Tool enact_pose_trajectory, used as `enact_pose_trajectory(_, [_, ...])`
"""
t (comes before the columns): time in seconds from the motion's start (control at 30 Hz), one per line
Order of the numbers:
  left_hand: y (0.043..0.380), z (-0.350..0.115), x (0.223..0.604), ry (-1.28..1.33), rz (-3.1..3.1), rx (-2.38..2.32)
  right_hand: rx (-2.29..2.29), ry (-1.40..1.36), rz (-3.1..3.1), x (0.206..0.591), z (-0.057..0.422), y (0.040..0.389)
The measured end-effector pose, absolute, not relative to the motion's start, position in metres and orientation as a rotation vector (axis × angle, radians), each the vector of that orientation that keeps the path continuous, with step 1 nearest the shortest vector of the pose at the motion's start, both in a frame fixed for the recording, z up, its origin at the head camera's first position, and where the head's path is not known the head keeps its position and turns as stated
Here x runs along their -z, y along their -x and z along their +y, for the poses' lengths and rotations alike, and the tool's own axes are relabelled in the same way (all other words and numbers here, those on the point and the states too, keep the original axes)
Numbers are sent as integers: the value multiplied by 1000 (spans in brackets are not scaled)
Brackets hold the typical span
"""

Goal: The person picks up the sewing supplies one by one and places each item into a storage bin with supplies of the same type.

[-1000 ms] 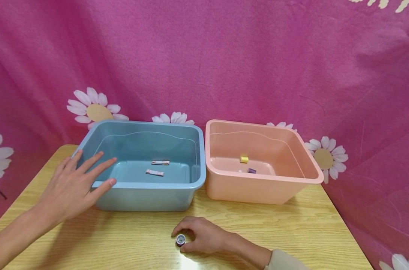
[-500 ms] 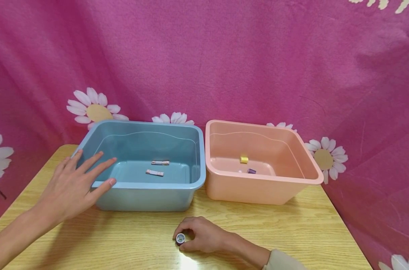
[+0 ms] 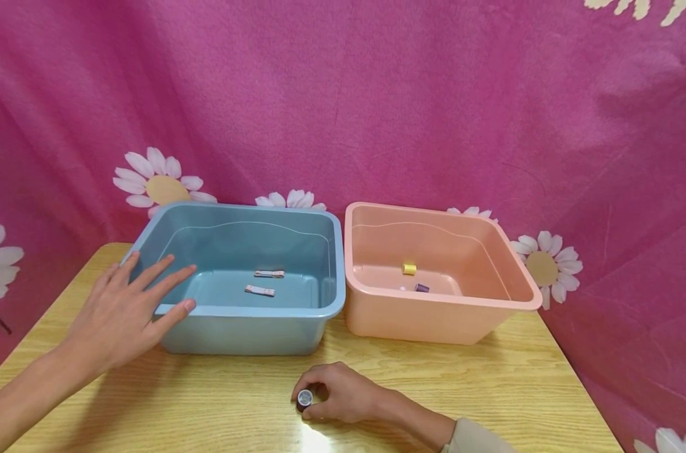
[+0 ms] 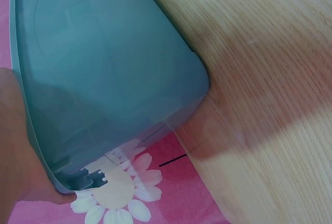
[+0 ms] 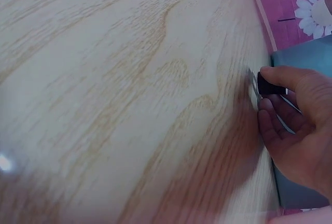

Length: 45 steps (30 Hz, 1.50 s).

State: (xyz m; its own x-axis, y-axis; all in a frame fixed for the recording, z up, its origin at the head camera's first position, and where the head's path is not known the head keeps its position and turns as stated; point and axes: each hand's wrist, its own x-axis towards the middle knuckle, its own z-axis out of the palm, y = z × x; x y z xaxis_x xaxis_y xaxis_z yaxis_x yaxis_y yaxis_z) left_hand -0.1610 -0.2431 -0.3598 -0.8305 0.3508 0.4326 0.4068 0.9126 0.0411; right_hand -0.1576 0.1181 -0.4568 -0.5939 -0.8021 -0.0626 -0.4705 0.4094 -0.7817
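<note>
A small dark thread spool (image 3: 305, 399) with a pale round end is pinched between the thumb and fingers of my right hand (image 3: 343, 395), low over the table's front. From the right wrist side the spool (image 5: 271, 85) looks nearly black and sits just at the wood surface. My left hand (image 3: 116, 311), fingers spread, rests at the front left corner of the blue tub (image 3: 246, 311). Two folded whitish strips, perhaps tape measures, lie on that tub's floor: one strip (image 3: 269, 274) behind the other strip (image 3: 260, 290).
Right of the blue tub stands a pink tub (image 3: 444, 299), holding a yellow spool (image 3: 409, 269), a purple spool (image 3: 422, 288) and a small whitish bit partly hidden by the rim. Both tubs stand on a wooden table (image 3: 218, 396) against a pink flowered cloth (image 3: 343, 107).
My right thumb and fingers have come in around the spool, which has tipped slightly and shifted up a little. My left hand has stayed in place.
</note>
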Motion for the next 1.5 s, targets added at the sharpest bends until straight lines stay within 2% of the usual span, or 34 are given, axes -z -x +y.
enact_pose_trajectory(0.6, [161,-243,359,558,-2640,179,1208,1085,2208,445,125,156])
enact_pose_trajectory(0.97, [161,-243,359,543,-2644,196,1250,967,2202,425,133,155])
enact_pose_trajectory(1.5, [162,-243,362,558,-2649,173,1312,1069,2342,397,161,159])
